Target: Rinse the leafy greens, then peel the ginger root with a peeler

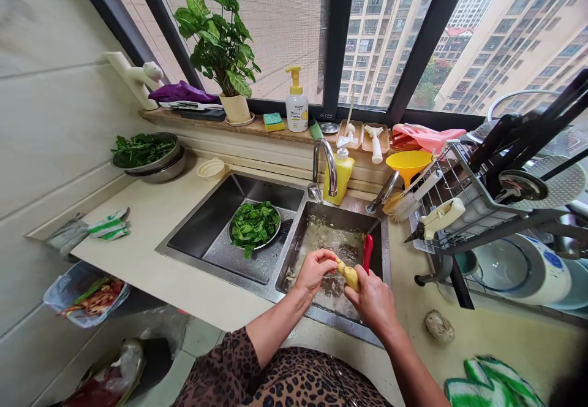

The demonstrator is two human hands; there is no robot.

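A knobbly yellow piece of ginger is held between my two hands over the right sink basin. My left hand pinches its thin left end with the fingertips. My right hand is closed around the thicker right end. A red handle sticks up from behind my right fingers; its other end is hidden, so its kind is unclear. Below the hands, cloudy water with brown scraps covers the basin floor. In the left basin sits a round strainer or bowl of green leaves.
A curved faucet rises behind the basins, beside a yellow soap bottle. A crowded dish rack stands on the right. Stacked bowls with greens are at the left. A green-striped cloth lies at front right.
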